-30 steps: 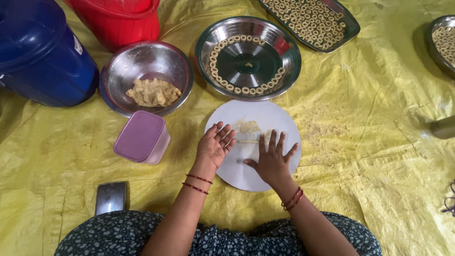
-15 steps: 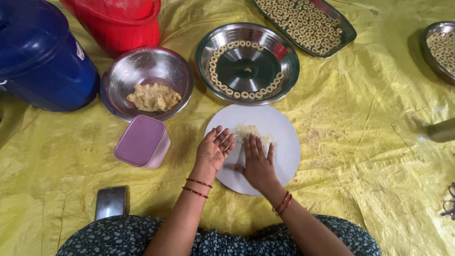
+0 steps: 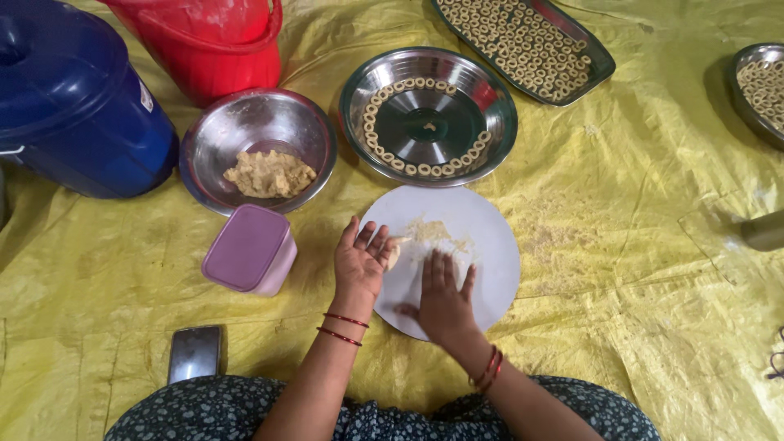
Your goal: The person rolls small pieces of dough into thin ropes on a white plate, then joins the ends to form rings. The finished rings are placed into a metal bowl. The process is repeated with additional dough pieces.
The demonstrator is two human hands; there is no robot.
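Observation:
A round white board [image 3: 482, 237] lies on the yellow sheet [image 3: 621, 269] in front of me, with dough crumbs [image 3: 433, 233] scattered on it. My right hand [image 3: 445, 298] presses flat on the board with fingers spread. My left hand [image 3: 361, 261] rests at the board's left edge and cups a small piece of dough [image 3: 394, 253] in its fingers. A steel bowl [image 3: 258, 131] with a lump of dough [image 3: 269, 174] sits to the upper left. Straight ahead, a steel plate [image 3: 429, 114] holds dough rings laid around its rim.
A lilac lidded box [image 3: 249, 249] stands left of the board. A red bucket [image 3: 216, 41] and a blue container [image 3: 69, 98] are at the far left. Steel trays of rings [image 3: 527, 45] [image 3: 759, 86] lie at the top right. A small steel object [image 3: 196, 353] sits near my knee.
My right hand has slid left and toward me across the board, rolling dough beneath it. My left hand has stayed at the board's left edge.

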